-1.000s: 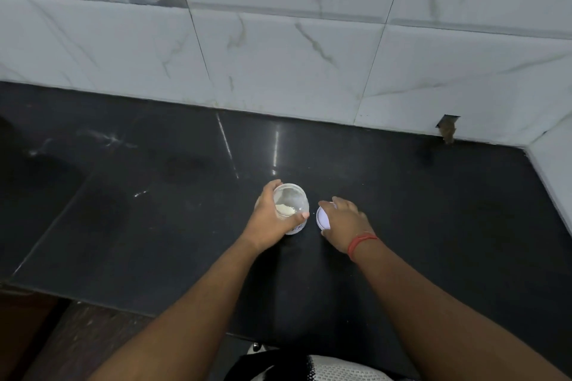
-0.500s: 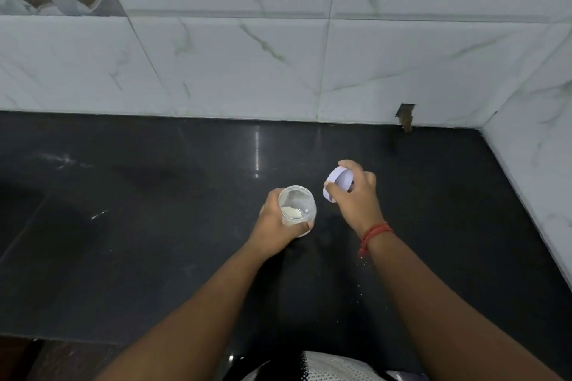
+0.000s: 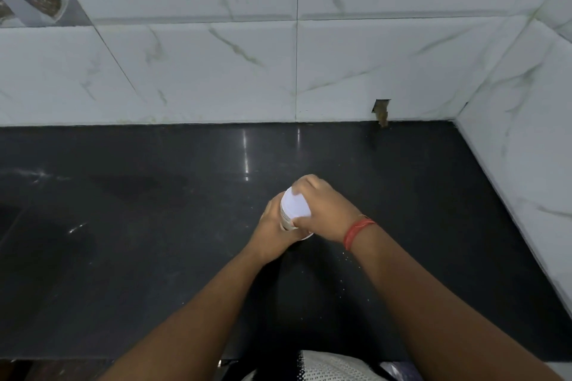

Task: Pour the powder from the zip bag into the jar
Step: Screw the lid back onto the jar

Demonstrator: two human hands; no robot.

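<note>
Jar (image 3: pixel 288 221) first: it sits low in the middle of the dark countertop (image 3: pixel 154 226), with the left hand (image 3: pixel 272 226) wrapped around its body from the left and the fingers curled on the wall. On top, the right hand (image 3: pixel 325 210) holds the white lid (image 3: pixel 295 206), fingers curled over its far edge and thumb at its near edge, so that the lid covers the jar's mouth; whether it is seated square or only resting there I cannot tell. A red thread band (image 3: pixel 357 232) circles the right wrist. Pale specks of powder (image 3: pixel 342 269) lie scattered on the counter just near the hands, toward the right forearm. No zip bag is in view. Beyond, the counter runs to a white marble-patterned tiled wall (image 3: pixel 278 71) at the far side and on the right. Judging from this, the pouring seems finished and capping is in hand. The risk is a lid set askew: turned crooked, it could jam or leave a gap, and a hard twist against a loose left hold could tip the jar and spill more.
</note>
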